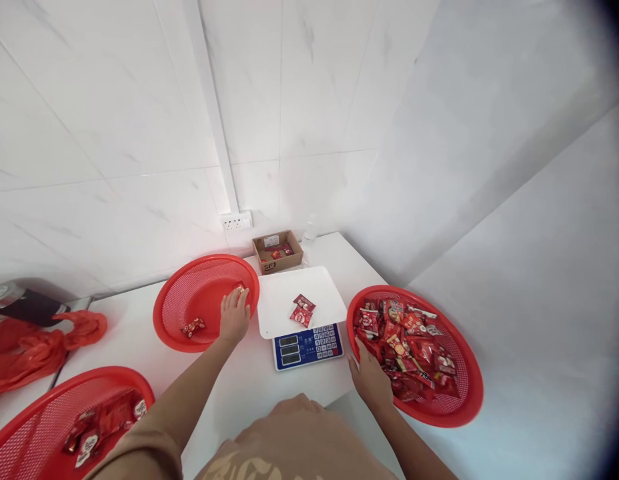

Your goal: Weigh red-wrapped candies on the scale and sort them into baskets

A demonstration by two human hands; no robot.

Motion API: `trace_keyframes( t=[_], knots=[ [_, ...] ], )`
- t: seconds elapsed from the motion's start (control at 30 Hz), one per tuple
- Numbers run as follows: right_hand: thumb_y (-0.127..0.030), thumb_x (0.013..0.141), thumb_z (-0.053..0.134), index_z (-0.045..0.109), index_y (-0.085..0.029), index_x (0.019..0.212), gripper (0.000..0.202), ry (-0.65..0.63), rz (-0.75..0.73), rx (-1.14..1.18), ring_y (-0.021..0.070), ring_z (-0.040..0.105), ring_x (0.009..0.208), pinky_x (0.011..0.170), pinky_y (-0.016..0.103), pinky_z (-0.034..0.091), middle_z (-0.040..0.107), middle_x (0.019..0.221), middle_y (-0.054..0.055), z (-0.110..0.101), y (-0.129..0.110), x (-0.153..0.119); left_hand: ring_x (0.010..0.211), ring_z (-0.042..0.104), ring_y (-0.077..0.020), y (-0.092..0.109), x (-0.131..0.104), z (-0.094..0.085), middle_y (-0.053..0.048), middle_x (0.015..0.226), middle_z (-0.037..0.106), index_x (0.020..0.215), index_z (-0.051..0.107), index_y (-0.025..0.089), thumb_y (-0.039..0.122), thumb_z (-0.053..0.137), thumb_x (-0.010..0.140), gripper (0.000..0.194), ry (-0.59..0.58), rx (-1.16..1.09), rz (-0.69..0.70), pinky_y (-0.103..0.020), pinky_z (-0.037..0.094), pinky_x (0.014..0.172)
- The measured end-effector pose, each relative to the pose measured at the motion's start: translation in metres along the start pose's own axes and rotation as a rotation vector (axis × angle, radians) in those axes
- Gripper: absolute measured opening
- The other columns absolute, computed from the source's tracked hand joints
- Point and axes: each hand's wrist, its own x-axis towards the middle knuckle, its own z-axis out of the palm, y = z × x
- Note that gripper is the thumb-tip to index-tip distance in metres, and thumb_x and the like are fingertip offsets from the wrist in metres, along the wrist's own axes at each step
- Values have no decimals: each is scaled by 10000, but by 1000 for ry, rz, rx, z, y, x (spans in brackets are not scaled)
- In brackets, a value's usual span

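Observation:
My left hand (pixel 235 315) reaches over the right side of a red mesh basket (pixel 172 297), its fingers at a small red packet (pixel 239 287); whether they grip it is unclear. Another red packet (pixel 193 327) lies in the same basket. My right hand (pixel 370 379) is at the left rim of a red basket (pixel 472 393) full of red snack packets (pixel 409 340), fingers closed at the rim. Between the baskets, a few red packets (pixel 302 311) rest on the white tray (pixel 274 303) of a blue scale (pixel 309 347).
A cardboard box (pixel 282 260) with packets stands behind the scale, below a wall socket (pixel 236 221). At the lower left is another red basket (pixel 19 427) with packets. A red plastic bag (pixel 34 347) and a black cylindrical object (pixel 29 305) lie at the far left.

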Motion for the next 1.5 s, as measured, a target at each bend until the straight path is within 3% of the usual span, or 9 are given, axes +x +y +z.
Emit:
trace_keyframes(
  t=[0.27,0.4,0.67,0.8,0.9,1.0,1.27,1.4,1.5],
  knots=[
    [-349,906,296,245,-195,1422,540,4,18,9,234,497,1181,832,314,437,489,1331,130,-1,-1,-1,1381,199,-244,88,6,34,-74,1481,310,1404,287,217,164,396,849,568,-540,-102,453,-463,216,1101],
    [-340,904,303,238,-202,1426,544,10,12,23,230,491,1185,835,308,438,476,1347,117,1,1,-1,1370,223,-242,105,11,47,-95,1448,349,1374,322,218,74,452,780,625,-610,-50,555,-485,182,1102],
    [-331,903,289,254,-165,1419,543,3,-3,25,235,470,1207,863,323,433,475,1349,131,-2,-1,0,1041,528,-205,56,5,25,-110,1105,570,1270,465,188,146,389,860,419,-313,-159,350,-359,415,931],
    [-330,903,282,255,-169,1416,539,-6,5,9,242,484,1191,849,331,439,488,1334,133,-3,-1,0,1085,503,-253,8,2,0,-118,1137,567,1248,496,188,193,428,834,419,-2,-65,86,-435,373,978],
    [-344,903,280,261,-175,1414,539,2,18,5,244,493,1180,841,336,444,504,1315,131,-1,-1,-1,1195,442,-286,-11,1,-6,-151,1251,520,1263,484,152,181,421,820,449,44,43,2,-492,284,1048],
    [-346,906,270,251,-169,1417,542,5,5,13,234,483,1192,856,326,438,489,1330,132,0,0,0,1296,357,-272,1,7,3,-144,1358,458,1294,457,139,198,403,840,461,-97,41,133,-460,237,1092],
    [-329,897,279,244,-179,1424,549,0,1,14,232,482,1196,864,326,441,466,1360,115,3,3,1,1401,109,-283,99,33,44,-124,1521,185,1433,216,187,417,447,847,671,-687,-112,439,-508,165,1101],
    [-325,898,278,240,-170,1427,553,-1,3,32,236,489,1191,875,344,439,488,1337,123,3,3,1,1394,117,-317,114,28,48,-153,1514,190,1432,201,206,539,517,778,799,-778,-109,509,-556,173,1075],
    [-323,900,279,245,-163,1423,548,2,-9,24,234,490,1192,885,341,433,491,1333,129,1,2,0,1353,239,-294,109,14,44,-128,1443,342,1364,336,233,378,572,789,639,-711,-90,605,-497,240,1065]
  ],
)
